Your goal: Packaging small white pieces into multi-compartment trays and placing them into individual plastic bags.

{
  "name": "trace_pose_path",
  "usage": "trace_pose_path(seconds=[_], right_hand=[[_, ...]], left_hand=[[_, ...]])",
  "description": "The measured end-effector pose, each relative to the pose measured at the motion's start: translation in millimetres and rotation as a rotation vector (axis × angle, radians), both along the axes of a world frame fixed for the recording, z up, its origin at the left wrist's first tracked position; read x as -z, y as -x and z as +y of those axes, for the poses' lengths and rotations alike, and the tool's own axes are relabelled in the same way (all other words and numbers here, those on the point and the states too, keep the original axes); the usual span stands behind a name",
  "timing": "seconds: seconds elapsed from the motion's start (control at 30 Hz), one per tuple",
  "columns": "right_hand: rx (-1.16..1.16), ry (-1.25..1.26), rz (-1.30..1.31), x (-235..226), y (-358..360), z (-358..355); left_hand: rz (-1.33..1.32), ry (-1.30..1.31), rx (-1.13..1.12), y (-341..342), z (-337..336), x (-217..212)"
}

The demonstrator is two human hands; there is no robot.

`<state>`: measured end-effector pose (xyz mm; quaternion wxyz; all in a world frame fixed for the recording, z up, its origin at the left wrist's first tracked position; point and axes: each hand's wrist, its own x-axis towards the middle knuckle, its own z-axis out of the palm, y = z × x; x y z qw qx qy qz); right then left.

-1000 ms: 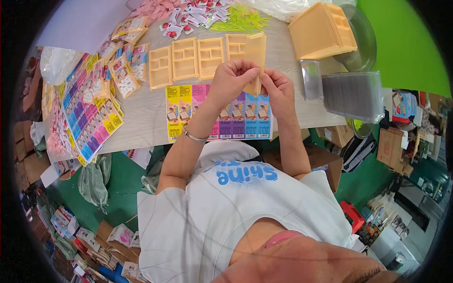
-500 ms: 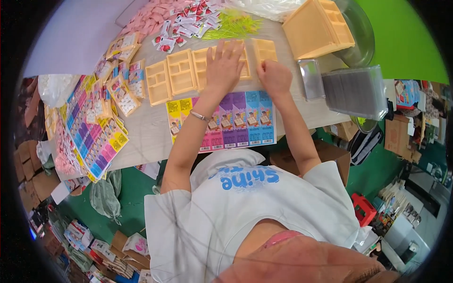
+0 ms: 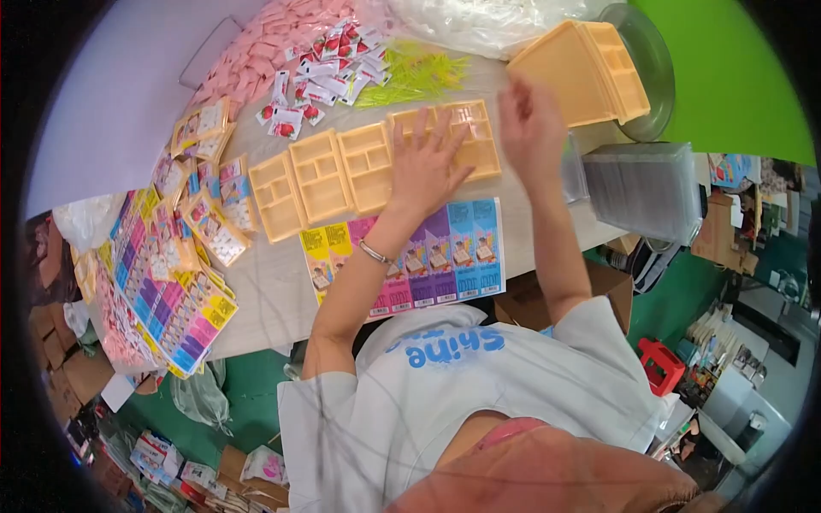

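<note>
- Left hand (image 3: 425, 167) now lies flat on the row of yellow trays (image 3: 376, 167), its grip open, pressing the newly laid tray down.
- Right hand (image 3: 532, 128) has lifted off, grip open and empty, beside the tray stack (image 3: 581, 73) on the table (image 3: 265, 291).

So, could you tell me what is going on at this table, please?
A person is laying yellow trays in a row on the table. The left hand lies flat on the trays at the row's right end, and the right hand hovers open beside a tray stack. A strip of coloured cards lies in front of the row.
</note>
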<state>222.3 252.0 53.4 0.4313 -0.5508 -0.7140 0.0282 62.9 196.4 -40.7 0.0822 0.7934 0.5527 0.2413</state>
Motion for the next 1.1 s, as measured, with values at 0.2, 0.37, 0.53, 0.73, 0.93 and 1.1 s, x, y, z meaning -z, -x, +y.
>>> trace_pose_path(seconds=[0.2, 0.37, 0.53, 0.73, 0.93, 1.1], right_hand=[[0.01, -0.281, -0.251, 6, -17, 250], [-0.06, 0.329, -0.57, 27, 13, 264], [0.137, 0.574, -0.84, 57, 24, 324], [0.322, 0.29, -0.216, 119, -62, 424], [-0.609, 0.677, 1.583, 94, -99, 409], [-0.851, 0.936, 1.757, 69, -34, 205]], left_hand=[[-0.036, 0.027, 0.071, -16, -1, -1], [-0.07, 0.012, 0.016, -9, -7, 8], [-0.061, 0.02, -0.004, -6, -7, 7], [-0.067, 0.027, 0.049, -10, -2, 3], [-0.092, 0.02, 0.064, -14, -5, 4], [-0.008, 0.037, 0.018, -7, -9, 8]])
